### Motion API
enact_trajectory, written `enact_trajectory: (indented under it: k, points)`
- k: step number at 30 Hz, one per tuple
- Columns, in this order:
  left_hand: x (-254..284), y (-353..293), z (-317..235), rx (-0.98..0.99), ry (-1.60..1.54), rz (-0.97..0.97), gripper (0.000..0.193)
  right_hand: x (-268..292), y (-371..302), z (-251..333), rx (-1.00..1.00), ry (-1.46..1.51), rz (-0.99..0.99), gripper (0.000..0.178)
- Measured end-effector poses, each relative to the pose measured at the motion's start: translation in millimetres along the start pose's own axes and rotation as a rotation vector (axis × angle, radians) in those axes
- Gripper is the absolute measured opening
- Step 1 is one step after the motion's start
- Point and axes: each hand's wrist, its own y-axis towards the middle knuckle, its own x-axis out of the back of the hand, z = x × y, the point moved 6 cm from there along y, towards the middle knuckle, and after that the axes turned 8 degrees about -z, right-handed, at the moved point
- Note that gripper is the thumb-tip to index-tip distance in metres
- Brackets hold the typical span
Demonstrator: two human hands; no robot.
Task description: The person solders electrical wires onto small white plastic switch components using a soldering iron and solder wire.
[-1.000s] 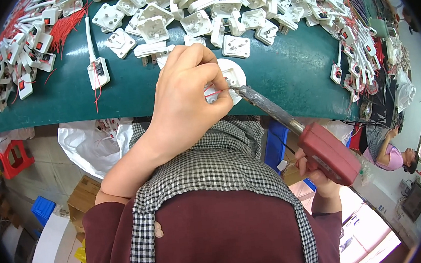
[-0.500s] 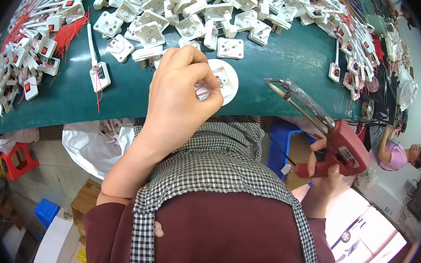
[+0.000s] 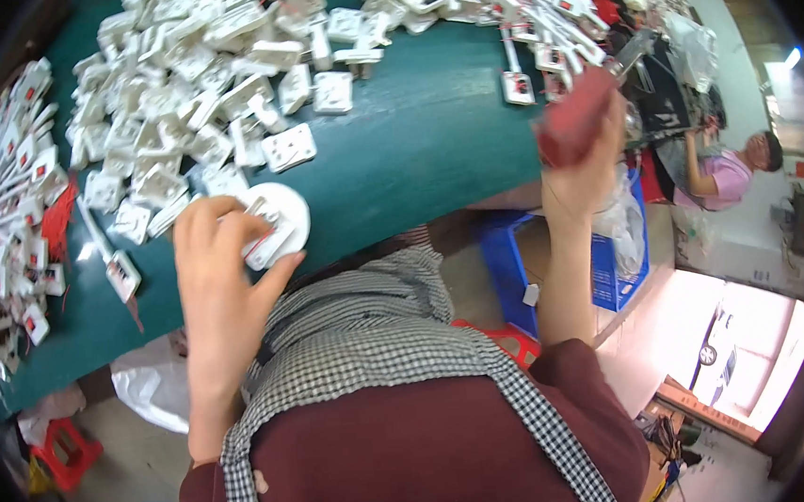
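Note:
My left hand (image 3: 219,270) curls its fingers and thumb around a small white plug housing (image 3: 274,240) with a bit of red wire in it. The housing rests on a round white disc (image 3: 295,212) near the table's front edge. A red soldering gun (image 3: 576,122), blurred by motion, is in the grip of my right hand (image 3: 589,170), out over the table's right end. Its metal front end points away from me. To the left of my left hand lies a white corded switch (image 3: 122,275) with red wires.
Many white plug housings (image 3: 220,100) lie heaped on the green table (image 3: 428,107). Corded switches (image 3: 26,214) with red wires pile up at the left, and more (image 3: 543,4) at the far right. Below stand a blue crate (image 3: 611,272) and red stools; a co-worker (image 3: 722,174) is at right.
My view has turned to the right. My right hand has lifted the soldering gun up and away, toward the table's right end. The left hand's pinch on red wire has loosened, its fingers now around the housing.

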Motion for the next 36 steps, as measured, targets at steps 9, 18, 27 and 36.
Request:
enact_trajectory:
  k: [9,18,27,36]
  points:
    - [101,-62,15,-0.141,0.105,-0.537,0.033,-102,-37,-55,-0.2,-0.196,0.476,0.084]
    - [143,-141,84,0.247,0.505,-0.419,0.028,-40,-36,-12,-0.371,-0.058,0.263,0.081]
    - [33,4,78,-0.155,0.33,-0.02,0.024,34,-70,37,-0.454,0.358,0.123,0.081]
    - [18,7,19,-0.369,-0.262,0.012,0.041,47,-68,32,-0.497,0.519,-0.015,0.08]
